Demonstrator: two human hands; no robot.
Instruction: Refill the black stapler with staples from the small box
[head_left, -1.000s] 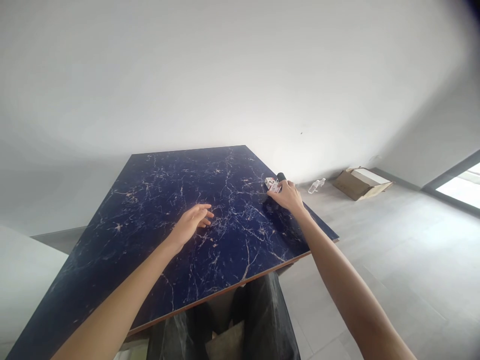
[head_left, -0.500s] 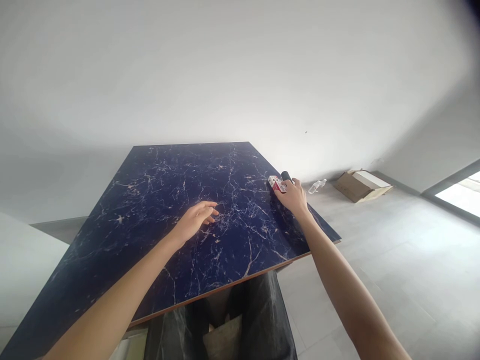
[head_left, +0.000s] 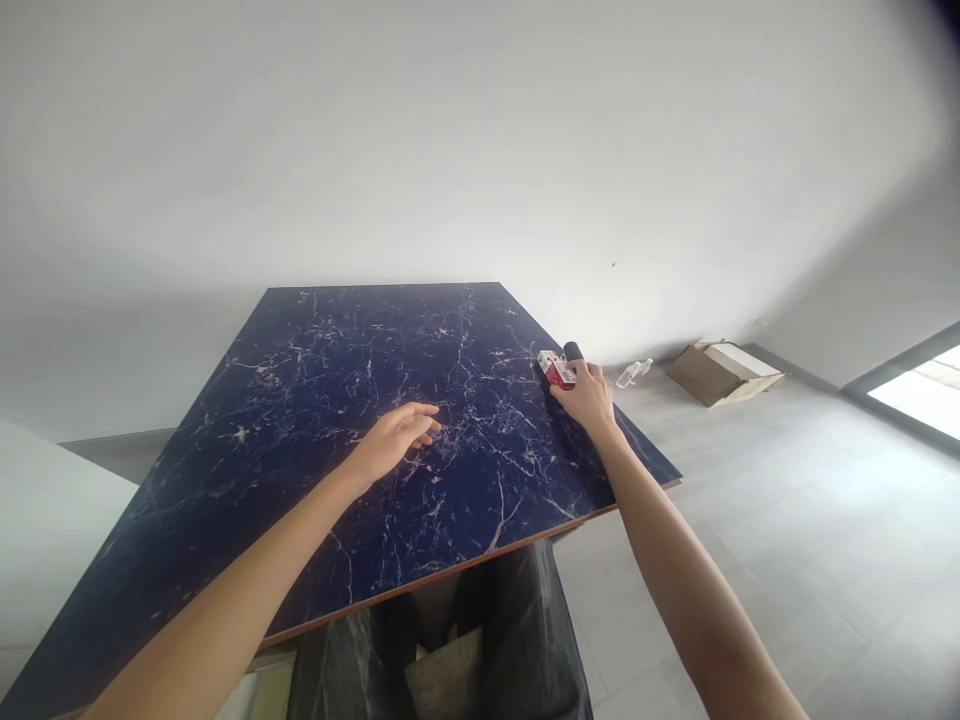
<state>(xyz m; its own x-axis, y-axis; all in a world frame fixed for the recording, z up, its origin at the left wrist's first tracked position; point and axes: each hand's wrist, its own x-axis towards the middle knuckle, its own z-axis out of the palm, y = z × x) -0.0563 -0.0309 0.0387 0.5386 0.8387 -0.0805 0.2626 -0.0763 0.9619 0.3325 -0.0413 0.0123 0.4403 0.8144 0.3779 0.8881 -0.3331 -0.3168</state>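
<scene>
A small red-and-white carton [head_left: 555, 369] sat near the far right edge of the blue marble surface [head_left: 315, 350], pinched in the grip of the right hand [head_left: 586, 396], just beside a black cylinder [head_left: 573, 351]. The left hand [head_left: 390, 442] stayed loosely spread above the surface's middle, well apart.

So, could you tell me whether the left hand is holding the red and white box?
No, the left hand is empty above the blue marble tabletop; the right hand is on the box.

Nothing can be read on the red-and-white box [head_left: 556, 369], its print apparently too small.
</scene>
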